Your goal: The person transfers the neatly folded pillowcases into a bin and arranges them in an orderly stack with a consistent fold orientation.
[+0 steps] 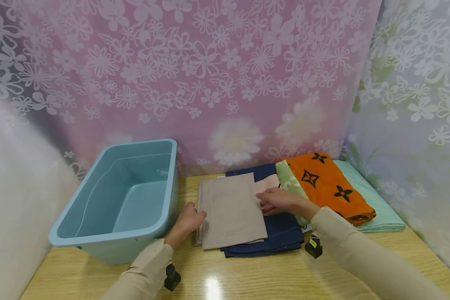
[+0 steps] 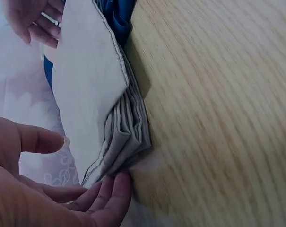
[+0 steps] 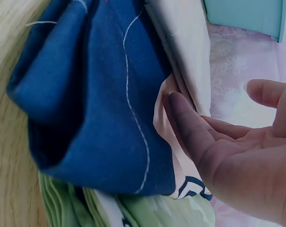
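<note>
A folded beige cloth [image 1: 230, 212] lies in several layers on top of a folded navy blue cloth [image 1: 281, 233]. My left hand [image 1: 188, 221] is at its left edge; in the left wrist view the fingertips [image 2: 120, 187] touch the lower layers at the end, and the thumb stands apart above. On the opposite side, my right hand [image 1: 279, 201] has its fingers [image 3: 192, 125] extended against the beige cloth's right edge, over a pale pink patch on the navy cloth. Its thumb is raised away from the fabric in the right wrist view.
A light blue plastic tub [image 1: 146, 208] stands at the left, close to my left forearm. On the right, an orange cloth with black motifs [image 1: 322, 183] and a green part overlaps a mint green folded cloth [image 1: 382, 212]. Flowered curtains [image 1: 225, 83] hang behind the wooden table [image 1: 247, 277].
</note>
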Demonstrator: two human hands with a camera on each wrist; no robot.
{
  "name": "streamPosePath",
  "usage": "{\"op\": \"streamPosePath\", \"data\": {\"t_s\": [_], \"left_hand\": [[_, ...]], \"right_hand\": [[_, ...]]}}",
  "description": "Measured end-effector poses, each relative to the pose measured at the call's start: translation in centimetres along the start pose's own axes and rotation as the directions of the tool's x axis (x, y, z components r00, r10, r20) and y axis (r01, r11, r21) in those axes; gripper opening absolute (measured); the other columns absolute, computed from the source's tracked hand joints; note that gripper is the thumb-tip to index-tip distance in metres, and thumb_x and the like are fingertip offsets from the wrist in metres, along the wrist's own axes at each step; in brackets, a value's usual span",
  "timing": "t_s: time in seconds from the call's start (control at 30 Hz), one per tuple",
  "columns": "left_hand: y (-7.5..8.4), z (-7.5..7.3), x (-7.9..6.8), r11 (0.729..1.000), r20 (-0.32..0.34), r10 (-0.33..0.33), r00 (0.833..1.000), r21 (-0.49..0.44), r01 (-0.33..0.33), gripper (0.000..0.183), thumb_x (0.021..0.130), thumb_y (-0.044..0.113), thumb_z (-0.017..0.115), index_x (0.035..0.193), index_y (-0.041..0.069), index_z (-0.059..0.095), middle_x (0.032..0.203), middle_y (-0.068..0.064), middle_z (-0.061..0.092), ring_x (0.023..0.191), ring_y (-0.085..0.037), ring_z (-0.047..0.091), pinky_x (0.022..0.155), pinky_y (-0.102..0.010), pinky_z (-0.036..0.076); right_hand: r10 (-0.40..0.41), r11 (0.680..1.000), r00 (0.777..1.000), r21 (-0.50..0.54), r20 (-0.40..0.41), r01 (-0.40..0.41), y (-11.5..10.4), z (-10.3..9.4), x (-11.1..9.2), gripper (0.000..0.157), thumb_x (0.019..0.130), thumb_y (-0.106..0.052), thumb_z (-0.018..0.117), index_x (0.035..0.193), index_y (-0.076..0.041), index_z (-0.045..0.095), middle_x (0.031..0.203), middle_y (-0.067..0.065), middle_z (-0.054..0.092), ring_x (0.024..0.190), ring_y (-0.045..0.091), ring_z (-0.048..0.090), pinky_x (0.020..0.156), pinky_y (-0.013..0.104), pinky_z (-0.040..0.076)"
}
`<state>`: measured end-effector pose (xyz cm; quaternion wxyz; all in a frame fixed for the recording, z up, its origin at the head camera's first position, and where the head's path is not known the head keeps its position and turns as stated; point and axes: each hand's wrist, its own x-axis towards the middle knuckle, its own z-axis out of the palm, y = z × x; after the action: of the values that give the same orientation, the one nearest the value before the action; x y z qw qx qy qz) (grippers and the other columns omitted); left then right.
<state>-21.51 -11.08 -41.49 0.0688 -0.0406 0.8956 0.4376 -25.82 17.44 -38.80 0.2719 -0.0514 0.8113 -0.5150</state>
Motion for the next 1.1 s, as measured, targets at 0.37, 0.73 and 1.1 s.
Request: {"op": "streamPosePath", "data": {"t_s": [0.37, 0.73, 1.1], "left_hand": [[0.1, 0.3, 0.5, 0.988, 0.018, -0.106, 0.994, -0.114, 0.108, 0.06, 0.09, 0.012, 0.053, 0.135, -0.02, 0.029, 0.133, -0.034, 0.038, 0.111, -0.039, 0.044, 0.089, -0.048, 0.041], [0.4, 1.0, 1.2, 0.937, 0.066, -0.13, 0.989, -0.319, 0.144, 0.028, 0.091, 0.012, 0.058, 0.113, -0.007, 0.06, 0.088, -0.013, 0.061, 0.07, -0.02, 0.058, 0.061, -0.033, 0.049], [0.1, 1.5, 1.0, 0.952, 0.057, -0.083, 0.995, -0.292, 0.096, 0.054, 0.087, -0.001, 0.059, 0.136, -0.009, 0.038, 0.123, -0.026, 0.051, 0.108, -0.04, 0.053, 0.086, -0.05, 0.047]], "right_hand": [[0.016, 0.993, 0.997, -0.117, -0.074, -0.024, -0.2, 0.8, 1.5, 0.033, 0.098, -0.024, 0.051, 0.09, 0.006, 0.061, 0.075, 0.007, 0.058, 0.065, 0.015, 0.056, 0.064, 0.028, 0.052], [0.092, 0.991, 0.995, 0.103, -0.039, -0.088, 0.5, 1.4, 2.9, 0.034, 0.099, -0.017, 0.048, 0.117, 0.011, 0.053, 0.101, 0.017, 0.065, 0.084, 0.025, 0.066, 0.076, 0.044, 0.055], [0.123, 0.988, 0.99, 0.104, -0.075, -0.115, 0.3, 1.6, 3.2, 0.028, 0.098, -0.016, 0.05, 0.116, 0.005, 0.056, 0.094, 0.012, 0.067, 0.076, 0.021, 0.065, 0.063, 0.035, 0.056]]}}
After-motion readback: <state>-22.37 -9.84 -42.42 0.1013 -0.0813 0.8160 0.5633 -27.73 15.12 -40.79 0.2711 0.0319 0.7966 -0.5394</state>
